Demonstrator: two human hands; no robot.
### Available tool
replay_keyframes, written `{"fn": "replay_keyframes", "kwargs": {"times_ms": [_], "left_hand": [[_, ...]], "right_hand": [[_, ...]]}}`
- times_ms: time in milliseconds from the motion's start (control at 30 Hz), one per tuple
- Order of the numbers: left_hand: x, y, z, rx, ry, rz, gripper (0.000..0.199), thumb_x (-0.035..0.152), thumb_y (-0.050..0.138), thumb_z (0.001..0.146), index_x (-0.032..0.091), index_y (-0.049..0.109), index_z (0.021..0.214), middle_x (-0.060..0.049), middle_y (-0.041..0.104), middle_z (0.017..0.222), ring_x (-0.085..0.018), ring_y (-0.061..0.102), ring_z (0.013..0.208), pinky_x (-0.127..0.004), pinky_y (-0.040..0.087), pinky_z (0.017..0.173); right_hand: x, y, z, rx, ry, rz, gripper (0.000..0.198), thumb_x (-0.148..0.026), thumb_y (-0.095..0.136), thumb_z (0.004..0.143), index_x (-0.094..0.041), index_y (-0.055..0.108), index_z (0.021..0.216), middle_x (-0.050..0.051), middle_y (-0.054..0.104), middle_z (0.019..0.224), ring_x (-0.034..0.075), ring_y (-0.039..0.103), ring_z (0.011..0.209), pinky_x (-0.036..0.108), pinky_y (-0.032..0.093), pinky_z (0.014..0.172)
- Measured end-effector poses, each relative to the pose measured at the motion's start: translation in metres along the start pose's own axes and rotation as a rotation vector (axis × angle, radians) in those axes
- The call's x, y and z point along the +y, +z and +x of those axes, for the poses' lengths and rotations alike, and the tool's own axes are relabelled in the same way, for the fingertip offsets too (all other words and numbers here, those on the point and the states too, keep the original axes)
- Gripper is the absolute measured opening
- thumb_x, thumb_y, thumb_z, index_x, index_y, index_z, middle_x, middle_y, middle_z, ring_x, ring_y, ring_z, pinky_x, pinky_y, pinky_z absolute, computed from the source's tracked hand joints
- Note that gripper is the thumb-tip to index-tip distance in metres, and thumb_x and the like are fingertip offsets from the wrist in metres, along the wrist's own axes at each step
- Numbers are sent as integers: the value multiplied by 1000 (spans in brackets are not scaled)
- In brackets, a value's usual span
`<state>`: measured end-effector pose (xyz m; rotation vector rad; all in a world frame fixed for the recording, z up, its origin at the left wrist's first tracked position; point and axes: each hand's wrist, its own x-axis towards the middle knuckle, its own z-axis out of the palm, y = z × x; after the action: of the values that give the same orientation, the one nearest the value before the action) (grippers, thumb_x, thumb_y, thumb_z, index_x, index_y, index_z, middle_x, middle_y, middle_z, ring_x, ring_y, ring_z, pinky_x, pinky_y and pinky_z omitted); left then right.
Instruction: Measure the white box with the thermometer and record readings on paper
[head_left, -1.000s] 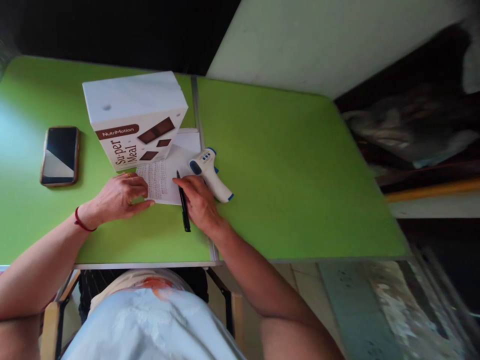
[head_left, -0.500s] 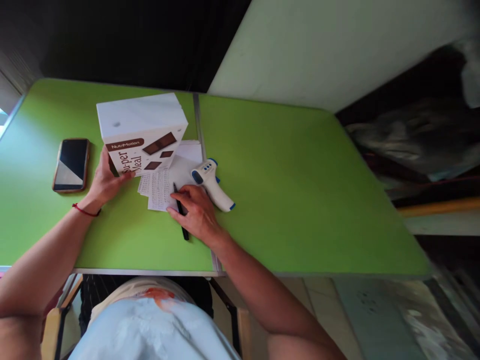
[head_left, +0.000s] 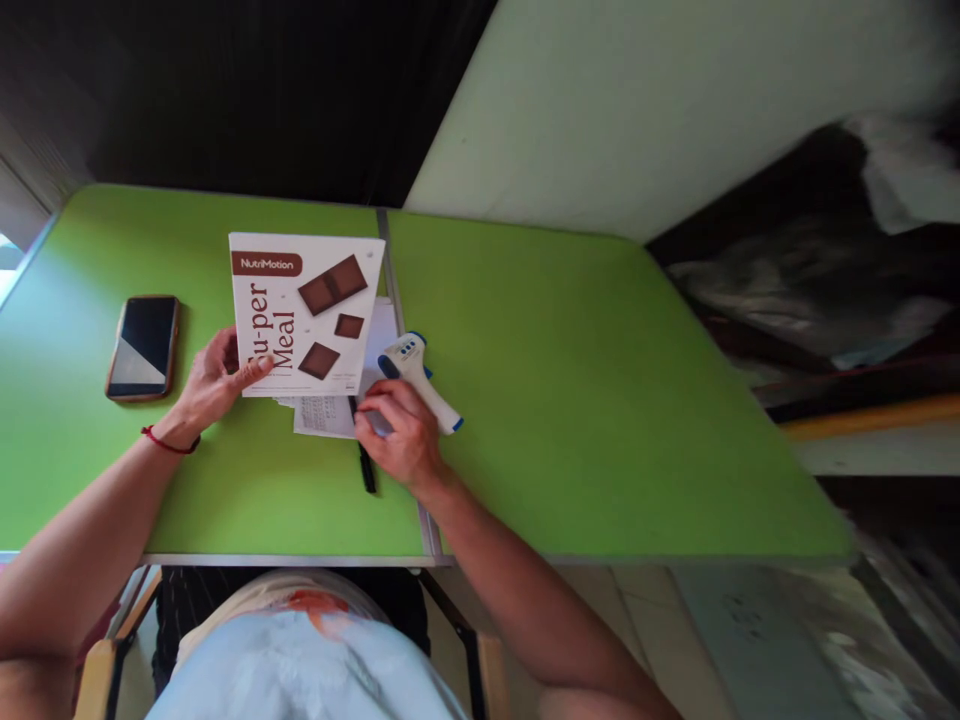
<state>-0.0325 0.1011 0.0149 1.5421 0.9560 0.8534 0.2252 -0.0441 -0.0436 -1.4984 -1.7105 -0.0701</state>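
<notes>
My left hand point(head_left: 211, 378) grips the lower left corner of a white NutriMotion "Su-per Meal" box point(head_left: 322, 330), thumb across its printed front. The box's brown-pictured face is turned towards me. Close to its lower right corner, the fingers of my right hand point(head_left: 401, 432) are bent, with thumb and forefinger tips together at a black pen point(head_left: 366, 468). The pen lies slanted on the green table, its top end against handwritten paper slips point(head_left: 324, 418). A white and blue infrared thermometer point(head_left: 424, 385) rests just beyond my right hand. The box hides part of the slips.
A smartphone point(head_left: 142, 345) in a brown-edged case lies to the left of my left hand. The green table point(head_left: 600, 400) has a metal seam point(head_left: 424, 520) near the pen. A dark panel and a pale wall stand behind it; shelving is at the right.
The box has tilted so its front faces me more fully and its top no longer shows. My right thumb has drawn back to the right across the pen, which stays in place.
</notes>
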Motion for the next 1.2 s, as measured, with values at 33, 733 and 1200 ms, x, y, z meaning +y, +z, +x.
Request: {"fn": "replay_keyframes", "kwargs": {"times_ms": [33, 733, 1200], "left_hand": [[-1, 0, 0, -2, -16, 15, 76, 74, 95, 73, 19, 70, 120, -15, 84, 126, -38, 80, 114, -54, 68, 95], [-16, -4, 4, -79, -13, -4, 80, 55, 101, 72, 17, 61, 130, -18, 81, 131, -34, 80, 114, -50, 68, 96], [-24, -14, 7, -136, 78, 63, 85, 55, 103, 69, 20, 61, 134, -15, 79, 126, -33, 79, 110, -49, 69, 92]], "right_hand": [[5, -3, 1, 71, 23, -53, 8, -23, 66, 94, -24, 74, 96, 12, 72, 110, 30, 71, 103, 49, 62, 92], [-55, 2, 6, -312, 597, 990, 55, -79, 77, 89, -27, 61, 96, -2, 68, 75, 17, 66, 57, 31, 57, 54], [-66, 11, 2, -429, 495, 1139, 63, -89, 63, 96, -27, 63, 105, 4, 67, 93, 22, 66, 81, 41, 65, 81]]}}
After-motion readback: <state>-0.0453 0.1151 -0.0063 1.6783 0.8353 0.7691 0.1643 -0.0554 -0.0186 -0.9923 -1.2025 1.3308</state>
